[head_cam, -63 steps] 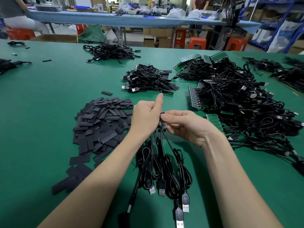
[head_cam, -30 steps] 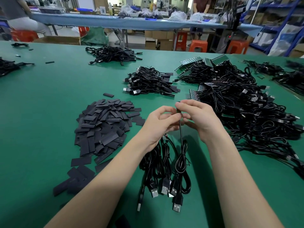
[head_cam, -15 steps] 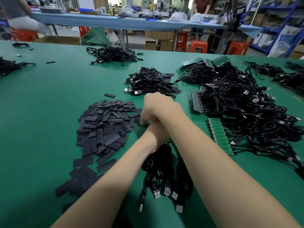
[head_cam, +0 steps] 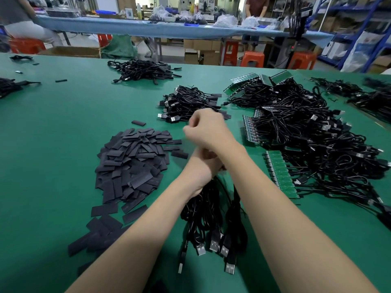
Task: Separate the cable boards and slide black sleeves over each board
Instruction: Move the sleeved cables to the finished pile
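Green table (head_cam: pixel 63 134), spread with piles. Far right, biggest heap: tangled black cables (head_cam: pixel 317 144) with green boards (head_cam: pixel 281 174) in strips along its near edge and at its far end. Left of centre, a mound of flat black sleeves (head_cam: pixel 131 163), strays trailing toward the near edge and one lying apart just beyond it. Beyond the hands, a smaller cable pile (head_cam: pixel 188 104) with USB plugs facing left; another pile (head_cam: pixel 143 70) farther back, more at both far edges.

Arms crossed at centre. Left hand (head_cam: pixel 203 166) low, under the right forearm, gripping a bundle (head_cam: pixel 213 210) of cables that hangs toward the near edge, USB plugs (head_cam: pixel 215 246) resting on the table. Boards of this bundle hidden inside the grip.

Right hand (head_cam: pixel 207 130) above the left, just right of the sleeves, fingers curled in, blurred; cannot tell whether anything sits between them.
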Demonstrator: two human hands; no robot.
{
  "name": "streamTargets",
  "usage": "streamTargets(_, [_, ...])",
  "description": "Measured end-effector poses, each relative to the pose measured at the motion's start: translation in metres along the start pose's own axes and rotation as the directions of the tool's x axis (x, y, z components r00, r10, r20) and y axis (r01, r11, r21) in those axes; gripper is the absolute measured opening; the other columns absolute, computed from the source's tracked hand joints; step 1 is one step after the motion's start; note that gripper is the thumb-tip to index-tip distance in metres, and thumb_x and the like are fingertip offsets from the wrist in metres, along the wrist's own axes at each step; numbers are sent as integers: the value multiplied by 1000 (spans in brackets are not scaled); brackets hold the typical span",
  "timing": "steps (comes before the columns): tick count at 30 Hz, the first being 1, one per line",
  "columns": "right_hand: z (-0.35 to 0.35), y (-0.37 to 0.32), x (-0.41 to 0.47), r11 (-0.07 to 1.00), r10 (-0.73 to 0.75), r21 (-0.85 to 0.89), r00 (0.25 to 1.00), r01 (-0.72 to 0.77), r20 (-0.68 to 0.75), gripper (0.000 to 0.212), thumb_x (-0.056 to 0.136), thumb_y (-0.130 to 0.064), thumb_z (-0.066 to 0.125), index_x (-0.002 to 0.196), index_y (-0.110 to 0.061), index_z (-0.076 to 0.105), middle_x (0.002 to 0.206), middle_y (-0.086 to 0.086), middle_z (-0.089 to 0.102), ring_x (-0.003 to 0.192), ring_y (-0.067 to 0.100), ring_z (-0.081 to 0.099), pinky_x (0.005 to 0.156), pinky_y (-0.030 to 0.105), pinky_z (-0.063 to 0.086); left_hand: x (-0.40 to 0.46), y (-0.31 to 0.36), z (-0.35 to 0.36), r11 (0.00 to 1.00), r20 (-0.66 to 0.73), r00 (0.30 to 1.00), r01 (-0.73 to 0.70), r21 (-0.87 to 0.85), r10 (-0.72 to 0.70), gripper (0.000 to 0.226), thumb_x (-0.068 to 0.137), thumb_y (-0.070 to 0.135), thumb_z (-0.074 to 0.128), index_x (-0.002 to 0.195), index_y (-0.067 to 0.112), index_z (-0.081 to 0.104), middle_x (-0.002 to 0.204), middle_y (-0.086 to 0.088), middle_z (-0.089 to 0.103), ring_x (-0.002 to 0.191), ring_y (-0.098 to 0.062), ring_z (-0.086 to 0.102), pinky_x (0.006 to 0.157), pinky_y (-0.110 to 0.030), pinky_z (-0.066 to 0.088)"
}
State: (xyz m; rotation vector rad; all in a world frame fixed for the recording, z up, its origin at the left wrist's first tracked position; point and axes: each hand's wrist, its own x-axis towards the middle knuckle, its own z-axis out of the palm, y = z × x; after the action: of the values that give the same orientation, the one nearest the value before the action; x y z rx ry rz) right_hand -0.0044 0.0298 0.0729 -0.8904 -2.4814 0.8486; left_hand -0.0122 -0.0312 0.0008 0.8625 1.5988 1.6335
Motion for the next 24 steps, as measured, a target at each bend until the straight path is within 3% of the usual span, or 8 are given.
streamTargets(2, [-16,15,-3,985,43,170,981,-11,-187,12,81,-18,65,70,-21,61,71,-9,63,68,1,56,53,11,36,-2,3,-1,998,33,999,-2,-69,4,16,93,-6,61,108,0,61,91,-13,68,75,-18,63,73,-29,53])
streamTargets(5, [-36,42,-15,853,177,523,946,-10,-271,20,80,-16,76,68,-22,61,55,-12,53,54,4,49,60,20,41,-4,8,-2,989,53,998,37,-146,-30,10,95,0,62,97,9,59,86,-8,68,63,-11,61,71,-23,51])
streamTargets(8, [-44,66,-32,699,284,713,937,-57,-203,18,82,-11,79,78,-15,62,59,-5,58,51,7,51,55,20,43,-2,7,-4,976,55,997,65,-208,-54,12,94,3,65,93,14,59,86,-7,68,63,-9,62,67,-19,52])
streamTargets(11, [-42,80,-43,517,356,846,931,-127,-77,16,84,-6,77,89,-8,63,77,10,63,54,8,53,51,17,45,-2,6,-6,955,61,996,86,-285,-72,10,95,7,66,95,14,60,84,-2,72,66,-9,64,68,-19,53])
streamTargets(15, [-38,85,-48,265,346,955,938,-131,33,32,86,-4,76,112,-4,58,90,11,70,61,9,63,57,16,52,-1,5,-10,922,68,995,93,-376,-72,8,96,7,64,99,14,62,83,-1,73,67,-10,63,71,-21,54])
streamTargets(17, [-35,86,-48,247,302,959,952,-137,58,30,84,-3,77,111,-1,63,84,7,71,63,9,66,60,15,53,-1,5,-10,913,69,995,93,-397,-71,8,97,6,63,100,14,63,82,-1,72,67,-10,62,68,-20,54])
streamTargets(21, [-31,86,-47,260,224,957,972,-128,70,4,85,-6,75,85,-9,76,79,1,74,67,5,67,63,12,54,-2,6,-10,890,63,995,96,-445,-75,8,97,7,63,101,13,65,82,-2,71,66,-10,61,65,-20,53])
streamTargets(24, [-31,87,-48,257,194,960,979,-114,64,5,87,-8,74,92,-9,75,79,0,73,69,6,67,66,13,54,-2,6,-9,882,68,995,99,-460,-76,8,97,6,63,101,12,66,82,-2,71,67,-10,61,65,-20,53])
